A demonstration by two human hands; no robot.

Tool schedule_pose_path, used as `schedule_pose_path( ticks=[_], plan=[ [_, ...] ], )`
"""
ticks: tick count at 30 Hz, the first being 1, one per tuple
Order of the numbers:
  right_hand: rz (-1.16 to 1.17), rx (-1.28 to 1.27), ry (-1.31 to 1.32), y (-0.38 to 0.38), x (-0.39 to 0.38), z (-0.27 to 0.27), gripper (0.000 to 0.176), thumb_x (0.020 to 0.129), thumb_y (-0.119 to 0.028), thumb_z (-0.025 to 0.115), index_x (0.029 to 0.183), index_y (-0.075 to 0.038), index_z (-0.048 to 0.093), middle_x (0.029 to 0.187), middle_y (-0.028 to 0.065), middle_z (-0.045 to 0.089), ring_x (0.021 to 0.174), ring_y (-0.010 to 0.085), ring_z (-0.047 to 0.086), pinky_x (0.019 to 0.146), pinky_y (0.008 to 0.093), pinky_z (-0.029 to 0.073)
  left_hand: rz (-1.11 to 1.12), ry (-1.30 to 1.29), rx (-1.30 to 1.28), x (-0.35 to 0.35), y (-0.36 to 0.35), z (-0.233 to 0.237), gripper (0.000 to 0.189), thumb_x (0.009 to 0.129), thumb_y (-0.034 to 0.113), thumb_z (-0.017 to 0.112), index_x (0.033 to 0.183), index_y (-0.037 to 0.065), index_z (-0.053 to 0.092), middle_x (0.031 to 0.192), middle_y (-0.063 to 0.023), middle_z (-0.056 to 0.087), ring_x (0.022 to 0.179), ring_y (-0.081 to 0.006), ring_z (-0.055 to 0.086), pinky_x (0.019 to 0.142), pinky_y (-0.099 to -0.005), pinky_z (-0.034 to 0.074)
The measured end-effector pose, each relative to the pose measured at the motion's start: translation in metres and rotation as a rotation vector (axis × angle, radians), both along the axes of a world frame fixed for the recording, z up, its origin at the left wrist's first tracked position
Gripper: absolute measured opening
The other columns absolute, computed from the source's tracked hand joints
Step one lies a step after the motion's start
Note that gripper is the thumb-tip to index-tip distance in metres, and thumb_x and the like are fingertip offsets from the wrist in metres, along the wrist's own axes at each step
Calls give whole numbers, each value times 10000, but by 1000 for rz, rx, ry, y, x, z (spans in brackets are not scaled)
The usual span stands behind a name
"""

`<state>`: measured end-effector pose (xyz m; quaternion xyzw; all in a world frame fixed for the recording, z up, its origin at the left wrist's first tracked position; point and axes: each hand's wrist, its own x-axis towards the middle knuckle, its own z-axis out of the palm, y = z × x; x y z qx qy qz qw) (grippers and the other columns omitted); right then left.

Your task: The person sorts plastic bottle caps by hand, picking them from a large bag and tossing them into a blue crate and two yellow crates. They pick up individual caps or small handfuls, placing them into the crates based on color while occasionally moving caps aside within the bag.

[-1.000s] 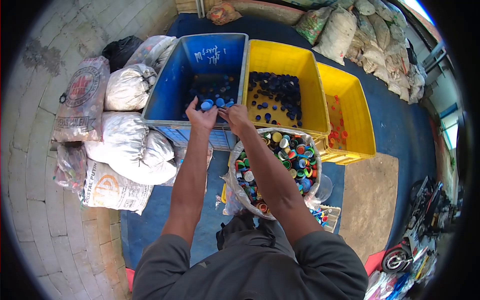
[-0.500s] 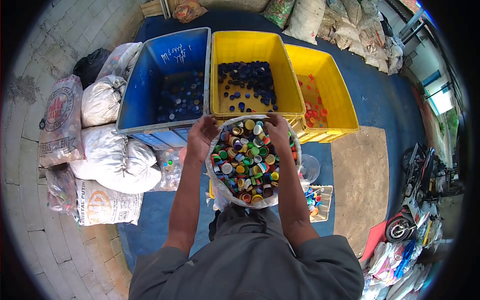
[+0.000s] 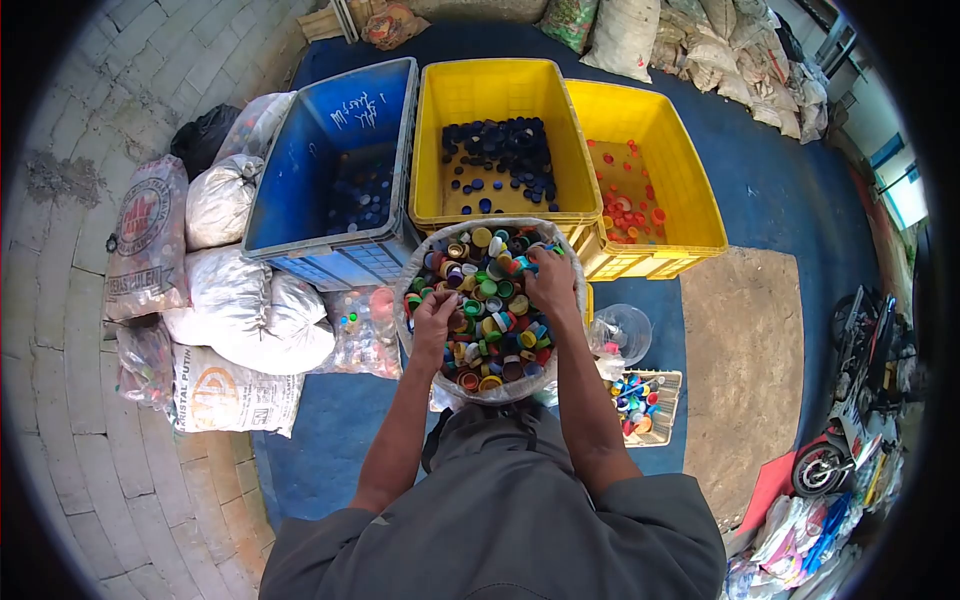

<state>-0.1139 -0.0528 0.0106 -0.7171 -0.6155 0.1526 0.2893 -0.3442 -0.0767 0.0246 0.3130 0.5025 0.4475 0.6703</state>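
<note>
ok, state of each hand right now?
Left hand: fingers curled above the multicoloured round plastic caps; can't tell if it grips one.
Right hand: fingers down at the caps; grip unclear, can't tell if holding any.

Round, multicoloured plastic caps [image 3: 488,287] — green, yellow, white, red, blue — lie loose at mixed angles inside a round container lined with whitish plastic film [image 3: 404,320]. The container stands mouth-up just before the middle rectangular yellow plastic bin [image 3: 545,95].
</note>
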Motion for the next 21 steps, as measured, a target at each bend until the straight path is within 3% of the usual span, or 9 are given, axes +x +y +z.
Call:
schedule_pose_path(
  ticks=[5,11,14,21],
  plan=[
    [25,80,102,-12,15,-5,255,772,-89,646,1027,-85,647,1008,128,651,966,365,565,820,467,457,-43,299,98,1,-6,-13,151,908,142,644,1016,41,611,864,-2,611,682,-63,552,638,-225,497],
    [106,72,73,-4,11,2,210,761,-92,698,970,-77,681,940,124,671,890,321,608,785,427,479,-5,223,35,2,-24,-23,173,889,137,655,1027,46,604,819,3,602,666,-67,561,560,-222,450],
    [113,-19,-67,3,2,8,235,778,-159,677,1011,-122,676,1037,92,641,1051,334,542,848,483,436,5,206,40,1,-26,-21,180,890,139,651,1031,41,596,807,1,596,653,-64,556,526,-223,437],
    [148,-167,-161,10,0,1,283,756,-210,712,1030,-146,681,1123,69,623,1130,313,497,924,536,351,3,238,4,-2,-21,-14,168,883,132,653,1010,30,614,862,-19,612,680,-79,559,574,-226,470]
  ],
)
